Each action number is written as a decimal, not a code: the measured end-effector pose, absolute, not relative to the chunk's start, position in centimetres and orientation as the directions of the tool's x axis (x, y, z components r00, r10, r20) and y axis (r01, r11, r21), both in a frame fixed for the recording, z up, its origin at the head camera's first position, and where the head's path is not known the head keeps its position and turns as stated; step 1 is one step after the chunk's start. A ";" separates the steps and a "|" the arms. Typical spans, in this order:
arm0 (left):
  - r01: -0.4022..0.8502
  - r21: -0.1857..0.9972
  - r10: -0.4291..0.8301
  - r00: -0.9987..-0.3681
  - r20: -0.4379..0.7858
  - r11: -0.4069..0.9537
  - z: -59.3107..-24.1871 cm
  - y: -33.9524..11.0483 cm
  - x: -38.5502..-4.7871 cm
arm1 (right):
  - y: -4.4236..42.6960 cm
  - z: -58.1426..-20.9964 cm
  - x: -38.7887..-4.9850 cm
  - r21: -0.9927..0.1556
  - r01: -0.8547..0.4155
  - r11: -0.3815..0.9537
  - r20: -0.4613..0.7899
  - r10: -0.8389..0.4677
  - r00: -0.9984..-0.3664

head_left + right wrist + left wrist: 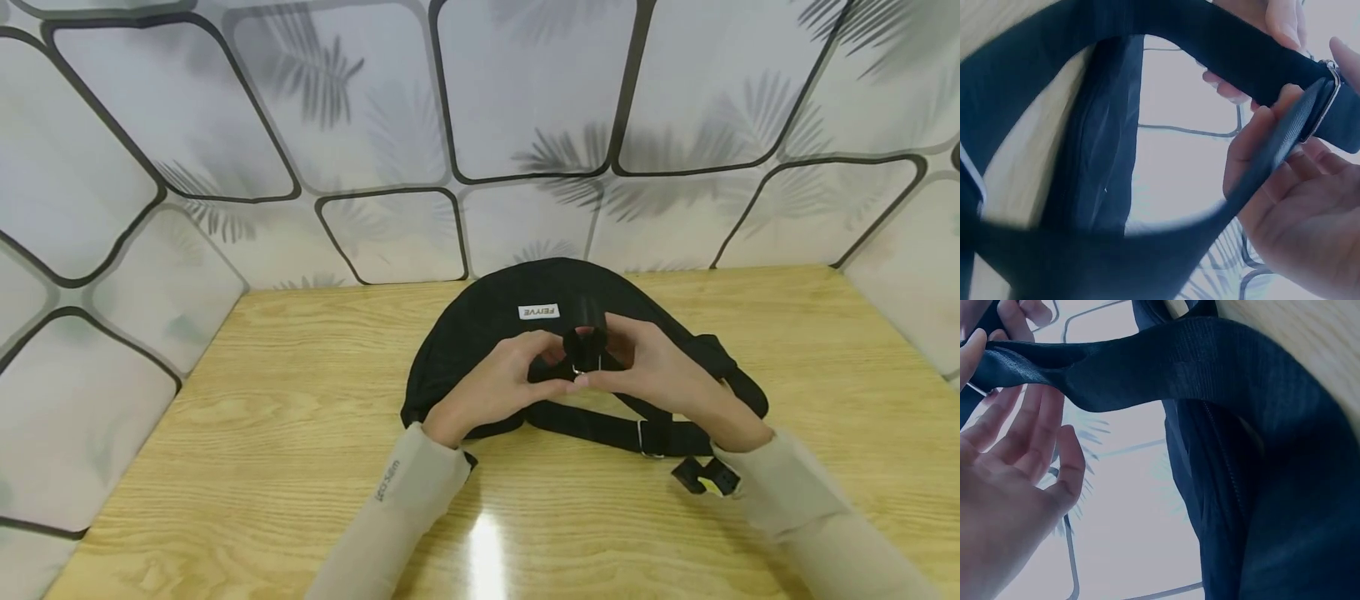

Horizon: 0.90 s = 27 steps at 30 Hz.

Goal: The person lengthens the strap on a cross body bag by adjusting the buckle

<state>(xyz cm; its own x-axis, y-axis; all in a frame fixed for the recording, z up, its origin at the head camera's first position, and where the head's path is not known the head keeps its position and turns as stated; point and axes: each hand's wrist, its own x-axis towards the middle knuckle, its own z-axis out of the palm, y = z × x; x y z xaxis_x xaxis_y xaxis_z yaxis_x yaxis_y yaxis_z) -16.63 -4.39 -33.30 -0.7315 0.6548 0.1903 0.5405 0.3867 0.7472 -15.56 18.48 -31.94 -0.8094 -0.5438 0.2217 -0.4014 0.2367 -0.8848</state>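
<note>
A black crescent-shaped bag (468, 342) with a white label (538, 312) lies on the table. Over its front edge, both hands hold its black webbing strap (588, 310), which rises in a loop between them. My left hand (504, 375) pinches the strap between thumb and fingers. My right hand (663, 367) grips the strap right at a metal slide buckle (1334, 94), its fingers curled behind the webbing in the right wrist view. The left wrist view shows the strap (1129, 369) running from the fingers back toward the bag. Fingertips of both hands nearly meet.
A second metal buckle (643, 439) sits on the strap part lying in front of the bag. The wooden table (300, 375) meets patterned panels (525, 92) behind and at both sides. A dark wrist-worn device (707, 477) hangs by the right cuff.
</note>
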 end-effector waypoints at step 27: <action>0.550 0.771 0.660 -0.714 0.234 0.321 -33.7 -4.6 -16.5 | 19.1 -30.8 -15.1 -0.841 -0.378 0.388 0.155 -0.497 -0.854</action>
